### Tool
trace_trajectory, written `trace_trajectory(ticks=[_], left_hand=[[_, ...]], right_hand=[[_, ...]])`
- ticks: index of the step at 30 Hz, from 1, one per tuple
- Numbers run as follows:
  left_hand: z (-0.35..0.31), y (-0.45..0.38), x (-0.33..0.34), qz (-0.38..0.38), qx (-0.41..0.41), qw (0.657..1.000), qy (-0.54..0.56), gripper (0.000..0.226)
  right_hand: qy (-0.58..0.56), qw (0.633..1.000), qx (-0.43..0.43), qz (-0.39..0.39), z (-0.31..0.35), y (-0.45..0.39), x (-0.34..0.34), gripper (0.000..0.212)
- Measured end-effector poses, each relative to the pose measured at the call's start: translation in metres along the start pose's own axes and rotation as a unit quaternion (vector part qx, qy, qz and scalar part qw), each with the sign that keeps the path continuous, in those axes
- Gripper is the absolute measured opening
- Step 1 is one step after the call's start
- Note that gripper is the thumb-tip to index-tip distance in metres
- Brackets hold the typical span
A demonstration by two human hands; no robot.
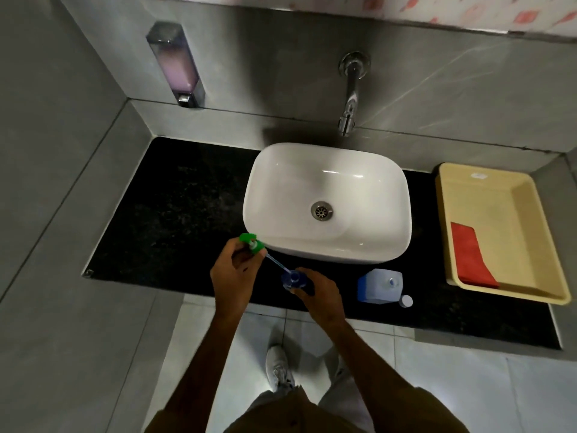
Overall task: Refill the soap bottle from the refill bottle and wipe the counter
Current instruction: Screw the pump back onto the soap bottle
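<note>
My left hand (232,276) holds a green pump head (252,242), tilted, with its clear dip tube (276,263) slanting down into the mouth of the blue soap bottle (293,279). My right hand (318,292) grips that soap bottle, which stands on the black counter (175,214) in front of the sink. The pale blue refill bottle (379,285) stands to the right of my hands with its neck uncovered. Its white cap (406,301) lies on the counter beside it. A red cloth (470,256) lies in the yellow tray (449,273).
A white basin (327,170) sits mid-counter under a chrome wall tap (349,95). A wall soap dispenser (176,64) with pink liquid hangs at the back left. Grey tiled walls close in the counter on the left, back and right. My shoes are on the white floor below.
</note>
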State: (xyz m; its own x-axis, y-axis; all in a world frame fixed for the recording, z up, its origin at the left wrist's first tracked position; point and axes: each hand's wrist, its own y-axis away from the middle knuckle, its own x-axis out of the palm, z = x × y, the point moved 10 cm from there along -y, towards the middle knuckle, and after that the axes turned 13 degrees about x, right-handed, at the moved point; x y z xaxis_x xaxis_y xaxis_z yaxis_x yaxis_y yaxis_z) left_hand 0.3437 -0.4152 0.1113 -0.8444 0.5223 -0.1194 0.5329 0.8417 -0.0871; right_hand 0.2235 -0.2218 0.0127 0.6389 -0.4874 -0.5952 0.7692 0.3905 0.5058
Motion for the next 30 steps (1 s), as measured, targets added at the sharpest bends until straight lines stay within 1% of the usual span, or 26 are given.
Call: trace_trajectory(ticks=[4, 12, 19, 24, 30], left_hand=[[-0.002, 0.003, 0.015, 0.029, 0.023, 0.999, -0.016, 0.030], [-0.006, 0.010, 0.017, 0.035, 0.048, 0.998, -0.007, 0.032], [-0.005, 0.017, 0.035, 0.099, 0.107, 0.986, -0.083, 0.031], [0.017, 0.035, 0.066, 0.188, 0.121, 0.961, -0.161, 0.026], [0.026, 0.030, 0.080, 0.204, 0.118, 0.952, -0.193, 0.027]], right_hand=[[0.017, 1.000, 0.004, -0.005, -0.002, -0.002, -0.001, 0.054], [0.036, 0.999, -0.001, -0.007, -0.003, -0.005, 0.000, 0.054], [0.044, 0.999, -0.008, -0.021, -0.003, -0.007, -0.001, 0.054], [0.047, 0.999, -0.009, -0.017, -0.002, -0.008, -0.001, 0.051], [0.047, 0.999, -0.004, -0.025, 0.000, -0.009, -0.003, 0.040]])
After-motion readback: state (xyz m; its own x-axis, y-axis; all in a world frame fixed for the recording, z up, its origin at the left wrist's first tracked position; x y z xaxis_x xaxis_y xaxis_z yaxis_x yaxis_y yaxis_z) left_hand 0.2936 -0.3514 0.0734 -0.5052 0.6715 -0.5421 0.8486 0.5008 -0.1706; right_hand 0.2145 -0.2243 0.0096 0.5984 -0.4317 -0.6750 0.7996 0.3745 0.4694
